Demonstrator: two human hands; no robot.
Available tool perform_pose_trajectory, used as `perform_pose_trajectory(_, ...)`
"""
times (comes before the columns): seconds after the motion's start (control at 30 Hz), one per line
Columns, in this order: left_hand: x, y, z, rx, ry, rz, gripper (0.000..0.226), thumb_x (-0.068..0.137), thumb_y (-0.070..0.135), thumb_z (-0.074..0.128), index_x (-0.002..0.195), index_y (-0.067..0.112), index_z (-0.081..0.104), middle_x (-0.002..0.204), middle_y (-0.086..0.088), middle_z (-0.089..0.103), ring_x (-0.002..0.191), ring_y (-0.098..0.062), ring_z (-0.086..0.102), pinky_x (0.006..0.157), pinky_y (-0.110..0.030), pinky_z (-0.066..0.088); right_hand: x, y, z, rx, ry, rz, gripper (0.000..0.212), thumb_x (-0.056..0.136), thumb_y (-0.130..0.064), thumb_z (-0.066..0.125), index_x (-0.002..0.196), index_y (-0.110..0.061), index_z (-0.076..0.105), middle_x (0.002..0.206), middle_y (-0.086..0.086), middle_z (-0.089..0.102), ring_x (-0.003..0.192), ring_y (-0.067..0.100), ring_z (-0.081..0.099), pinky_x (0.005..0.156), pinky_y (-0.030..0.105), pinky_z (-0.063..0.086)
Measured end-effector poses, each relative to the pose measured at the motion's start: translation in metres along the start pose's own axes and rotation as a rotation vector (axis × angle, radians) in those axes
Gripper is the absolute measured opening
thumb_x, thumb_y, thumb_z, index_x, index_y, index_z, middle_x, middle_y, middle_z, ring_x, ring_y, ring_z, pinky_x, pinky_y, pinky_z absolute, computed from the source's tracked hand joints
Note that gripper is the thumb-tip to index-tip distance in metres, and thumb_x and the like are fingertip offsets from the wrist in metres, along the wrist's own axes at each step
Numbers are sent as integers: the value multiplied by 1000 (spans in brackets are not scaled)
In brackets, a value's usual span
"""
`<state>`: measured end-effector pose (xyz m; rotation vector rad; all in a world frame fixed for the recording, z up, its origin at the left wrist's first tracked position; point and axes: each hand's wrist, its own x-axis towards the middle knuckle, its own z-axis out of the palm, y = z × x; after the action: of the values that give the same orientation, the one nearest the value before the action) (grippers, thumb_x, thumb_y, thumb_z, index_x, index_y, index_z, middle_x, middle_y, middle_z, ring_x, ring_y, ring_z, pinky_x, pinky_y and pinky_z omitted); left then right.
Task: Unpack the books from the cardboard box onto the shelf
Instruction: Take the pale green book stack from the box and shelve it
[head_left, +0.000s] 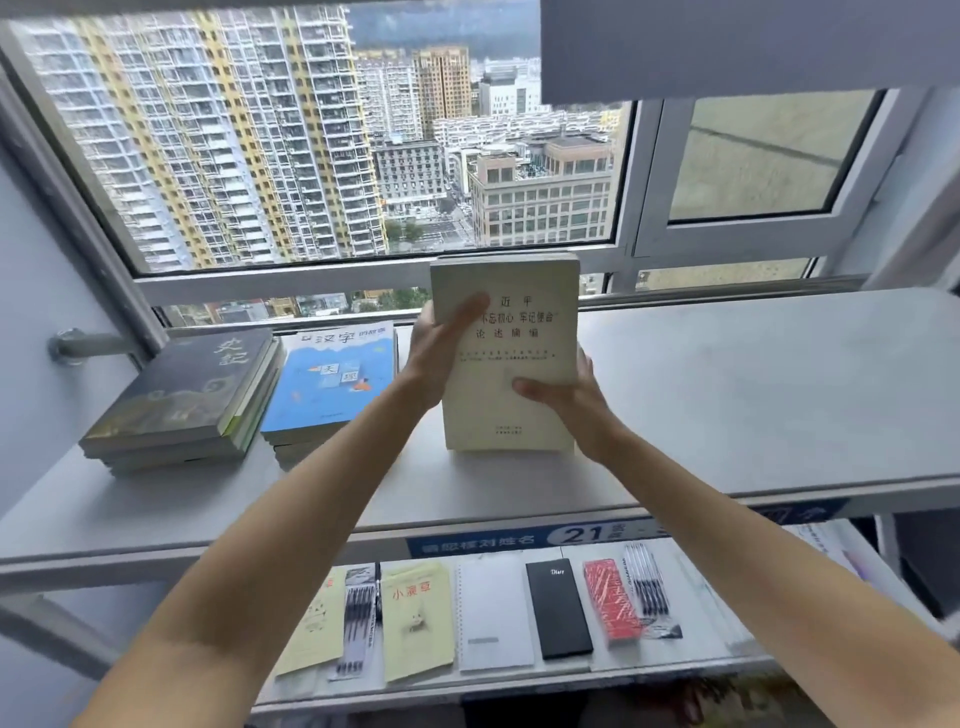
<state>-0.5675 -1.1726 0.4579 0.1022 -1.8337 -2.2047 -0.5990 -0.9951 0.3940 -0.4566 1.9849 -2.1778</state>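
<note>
A thick cream-coloured book (506, 410) with dark Chinese lettering stands tilted on its lower edge on the grey shelf (753, 389). My left hand (439, 340) grips its left edge, thumb across the cover. My right hand (566, 392) holds its right edge lower down, thumb on the cover. To the left lie two flat stacks: one topped by a dark book (192, 387), one topped by a blue book (330, 382). The cardboard box is not in view.
A window frame (363, 283) runs right behind the shelf. The lower shelf (519, 670) carries notebooks, a black diary (558, 608), packs of pens and a red packet. An upper shelf's underside (727, 47) hangs at top right.
</note>
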Motion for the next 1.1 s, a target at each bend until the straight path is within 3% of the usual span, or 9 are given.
perform_pose_trajectory(0.13,44,19,-5,4,19,-284,30,89,31,69,102,4,68,89,-13,73,61,-22,73,54,-32,61,33,-31,1,51,-136,239,49,79,-8,73,126,-6,58,128,24,59,104,35,63,91,51,54)
perform_pose_trajectory(0.27,74,22,-12,112,-53,-498,31,99,35,55,89,7,63,64,-6,75,49,-17,71,43,-29,57,64,-49,11,2,-166,610,16,85,-18,71,97,-8,67,75,8,77,62,24,74,53,35,60)
perform_pose_trajectory(0.4,92,4,-21,397,-49,-628,45,94,49,58,120,12,60,109,-8,72,90,-23,69,92,-40,56,80,-40,20,-177,-133,761,30,77,-31,78,99,-14,66,84,7,72,71,26,69,73,43,57)
perform_pose_trajectory(0.53,97,-6,-25,593,-12,-714,52,89,57,60,111,10,53,86,-7,64,71,-23,63,71,-37,55,83,-36,22,-253,-74,787,34,74,-34,81,89,-8,65,65,6,72,52,21,69,48,30,55)
perform_pose_trajectory(0.6,102,-8,-27,647,-8,-733,58,87,59,61,115,8,54,90,-9,65,76,-25,65,77,-39,54,83,-36,23,-267,-47,776,33,73,-34,82,80,-9,62,58,6,71,41,19,67,37,26,52)
perform_pose_trajectory(0.77,114,-10,-33,752,-23,-742,79,83,63,63,127,-1,53,120,-17,66,107,-34,67,82,-43,55,82,-33,27,-428,31,619,50,67,-43,85,94,-9,61,106,6,65,90,23,64,84,31,52)
perform_pose_trajectory(0.87,114,-8,-31,965,-38,-687,87,84,69,56,133,-3,50,126,-23,62,111,-39,64,91,-42,54,76,-34,28,-501,42,554,69,67,-53,80,117,-11,58,116,6,60,95,22,57,81,29,41)
perform_pose_trajectory(0.97,112,1,-19,1296,-17,-460,82,93,65,42,142,-1,48,143,-24,51,126,-41,54,103,-44,47,65,-39,17,-568,54,507,93,73,-68,64,138,-4,46,137,13,53,124,30,52,92,33,40)
perform_pose_trajectory(1.1,103,20,23,1579,2,-144,74,100,58,30,142,0,44,151,-26,40,138,-42,37,110,-47,35,34,-52,-34,-1012,253,325,73,90,-59,45,140,-6,43,144,14,47,130,31,47,101,38,40)
